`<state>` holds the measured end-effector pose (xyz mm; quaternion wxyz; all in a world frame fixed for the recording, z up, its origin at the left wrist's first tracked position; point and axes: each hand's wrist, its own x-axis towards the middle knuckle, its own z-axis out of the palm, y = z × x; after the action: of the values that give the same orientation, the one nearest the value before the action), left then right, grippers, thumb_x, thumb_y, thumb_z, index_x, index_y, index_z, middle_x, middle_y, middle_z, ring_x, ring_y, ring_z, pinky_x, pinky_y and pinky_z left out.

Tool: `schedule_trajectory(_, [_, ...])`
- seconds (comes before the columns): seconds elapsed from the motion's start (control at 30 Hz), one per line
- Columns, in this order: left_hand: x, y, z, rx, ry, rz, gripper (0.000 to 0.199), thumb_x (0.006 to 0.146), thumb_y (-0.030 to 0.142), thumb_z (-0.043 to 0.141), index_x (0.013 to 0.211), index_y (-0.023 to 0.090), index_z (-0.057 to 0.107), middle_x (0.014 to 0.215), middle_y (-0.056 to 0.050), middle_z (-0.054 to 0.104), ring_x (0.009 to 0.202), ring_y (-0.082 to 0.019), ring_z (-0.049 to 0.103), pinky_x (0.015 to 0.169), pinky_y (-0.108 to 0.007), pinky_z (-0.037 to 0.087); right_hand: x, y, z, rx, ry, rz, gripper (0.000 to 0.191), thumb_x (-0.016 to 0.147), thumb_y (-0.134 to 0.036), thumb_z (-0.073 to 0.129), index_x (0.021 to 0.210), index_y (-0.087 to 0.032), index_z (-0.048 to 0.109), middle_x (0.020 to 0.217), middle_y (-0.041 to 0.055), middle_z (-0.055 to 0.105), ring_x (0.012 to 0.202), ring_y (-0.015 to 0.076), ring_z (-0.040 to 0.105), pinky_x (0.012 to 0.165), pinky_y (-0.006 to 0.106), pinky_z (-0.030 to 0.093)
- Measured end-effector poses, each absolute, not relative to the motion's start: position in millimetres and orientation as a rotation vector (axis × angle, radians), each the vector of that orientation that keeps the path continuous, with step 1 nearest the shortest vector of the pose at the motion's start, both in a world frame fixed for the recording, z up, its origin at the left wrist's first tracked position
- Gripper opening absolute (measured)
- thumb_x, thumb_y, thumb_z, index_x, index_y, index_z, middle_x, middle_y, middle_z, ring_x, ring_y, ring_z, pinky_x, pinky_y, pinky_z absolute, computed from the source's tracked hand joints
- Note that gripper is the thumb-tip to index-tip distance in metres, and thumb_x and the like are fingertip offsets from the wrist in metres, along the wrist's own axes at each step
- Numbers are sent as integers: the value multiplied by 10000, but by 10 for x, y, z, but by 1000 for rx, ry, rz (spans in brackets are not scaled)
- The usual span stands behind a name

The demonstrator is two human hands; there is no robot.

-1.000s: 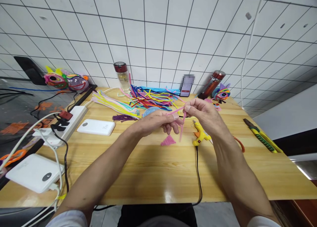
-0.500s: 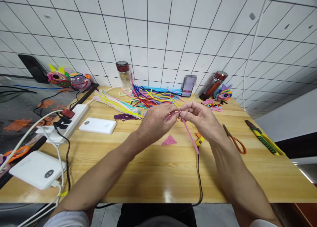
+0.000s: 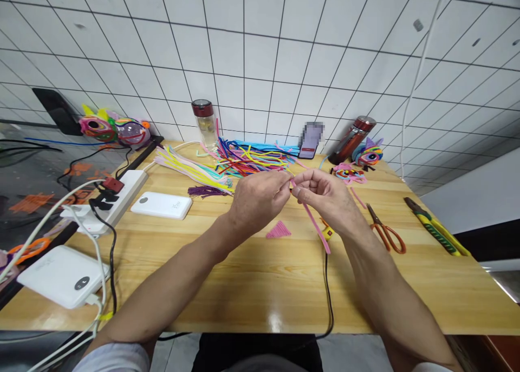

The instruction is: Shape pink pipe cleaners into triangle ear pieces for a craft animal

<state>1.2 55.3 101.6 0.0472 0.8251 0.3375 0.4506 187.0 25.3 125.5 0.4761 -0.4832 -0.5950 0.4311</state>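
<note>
Both hands meet above the middle of the table, pinching a pink pipe cleaner [image 3: 316, 225]. My left hand [image 3: 260, 201] is closed, with thumb and forefinger on one end of the strip. My right hand [image 3: 325, 196] is closed on it close by, and the long free end slants down toward me. Below my left hand lies a small pink piece of ridged strips [image 3: 278, 229], roughly triangular. A yellow glue gun [image 3: 328, 232] with a black cord lies partly hidden behind the pipe cleaner and my right hand.
Behind the hands lies a pile of colourful pipe cleaners [image 3: 252, 158]. Orange-handled scissors [image 3: 388, 234] and green-yellow pliers [image 3: 436, 228] lie at right. Power banks [image 3: 161, 205] and a power strip [image 3: 117, 201] with cables occupy the left. Two bottles [image 3: 204, 125] and a phone [image 3: 311, 142] stand against the wall.
The fingertips have shifted slightly on the pipe cleaner, and less of it shows between the hands. My right hand has moved a little, and the free end has swung slightly right.
</note>
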Motion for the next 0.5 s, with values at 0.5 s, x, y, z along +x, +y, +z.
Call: schedule_trajectory(0.5, [-7, 581, 1040, 2403, 953, 1357, 229, 995, 200, 576, 1006, 209, 804, 1011, -65, 864, 913, -188, 803, 885, -282, 591, 1918, 243, 1319, -1212, -1436, 1087, 235, 737, -361, 830, 883, -203, 737, 666, -28, 622, 617, 128, 519, 597, 287, 400])
